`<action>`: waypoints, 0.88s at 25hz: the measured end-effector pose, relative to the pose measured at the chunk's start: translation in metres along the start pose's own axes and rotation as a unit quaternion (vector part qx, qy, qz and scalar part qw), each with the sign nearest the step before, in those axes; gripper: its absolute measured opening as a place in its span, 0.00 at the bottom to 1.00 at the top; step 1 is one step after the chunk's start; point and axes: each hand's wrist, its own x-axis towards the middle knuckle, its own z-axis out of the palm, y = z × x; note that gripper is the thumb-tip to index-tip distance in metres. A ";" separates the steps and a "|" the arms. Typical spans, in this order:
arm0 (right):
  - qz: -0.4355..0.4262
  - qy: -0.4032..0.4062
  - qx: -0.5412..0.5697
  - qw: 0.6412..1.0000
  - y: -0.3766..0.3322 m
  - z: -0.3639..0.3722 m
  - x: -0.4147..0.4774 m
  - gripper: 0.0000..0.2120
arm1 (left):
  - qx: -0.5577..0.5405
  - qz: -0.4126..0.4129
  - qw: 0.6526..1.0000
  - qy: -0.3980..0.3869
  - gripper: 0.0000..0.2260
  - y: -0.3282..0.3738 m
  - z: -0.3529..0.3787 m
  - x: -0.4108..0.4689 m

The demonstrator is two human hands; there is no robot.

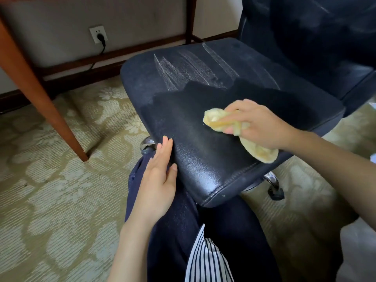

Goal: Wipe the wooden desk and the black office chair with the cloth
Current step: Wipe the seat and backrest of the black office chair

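The black office chair (195,127) fills the middle of the view, its seat turned toward me. The near half of the seat looks dark and clean; the far half carries grey dusty streaks. My right hand (258,123) grips a bunched yellow cloth (219,121) and presses it on the seat's near right part, with the cloth's tail trailing toward the seat edge. My left hand (158,176) lies flat with straight fingers against the seat's near left edge. A leg of the wooden desk (40,94) slants down at the left; the desk top is out of view.
A patterned beige carpet (50,190) covers the floor. A wall socket (98,34) with a black plug and cord sits under the desk. The chair's chrome base and a caster (275,193) show below the seat. My dark trousers are right under the seat's front corner.
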 end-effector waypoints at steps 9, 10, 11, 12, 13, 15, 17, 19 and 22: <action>0.068 0.099 -0.101 0.988 -0.039 0.047 0.064 0.15 | -0.008 -0.019 1.000 0.013 0.24 0.001 -0.002 0.003; 0.063 0.098 -0.102 0.988 -0.045 0.050 0.054 0.15 | -0.002 -0.020 1.000 0.015 0.24 0.001 -0.002 0.003; 0.058 0.097 -0.092 0.989 -0.050 0.051 0.042 0.15 | 0.006 -0.021 1.000 0.016 0.24 0.003 -0.002 0.003; 0.055 0.099 -0.080 0.990 -0.055 0.052 0.027 0.16 | 0.017 -0.023 0.999 0.015 0.23 0.005 -0.002 0.003; 0.055 0.104 -0.073 0.990 -0.061 0.054 0.012 0.16 | 0.030 -0.025 0.999 0.016 0.23 0.007 -0.001 0.002; 0.050 0.150 -0.078 0.984 -0.073 0.062 -0.017 0.18 | 0.063 -0.027 0.997 0.022 0.23 0.010 0.000 0.002; 0.030 0.225 -0.083 0.970 -0.081 0.075 -0.047 0.18 | 0.098 -0.024 0.994 0.039 0.23 0.013 0.002 0.003; 0.008 0.277 -0.086 0.957 -0.079 0.087 -0.071 0.20 | 0.110 -0.016 0.991 0.072 0.22 0.019 0.002 0.004; 0.036 0.338 -0.075 0.937 -0.057 0.095 -0.096 0.22 | 0.090 0.028 0.993 0.072 0.21 0.028 0.009 0.008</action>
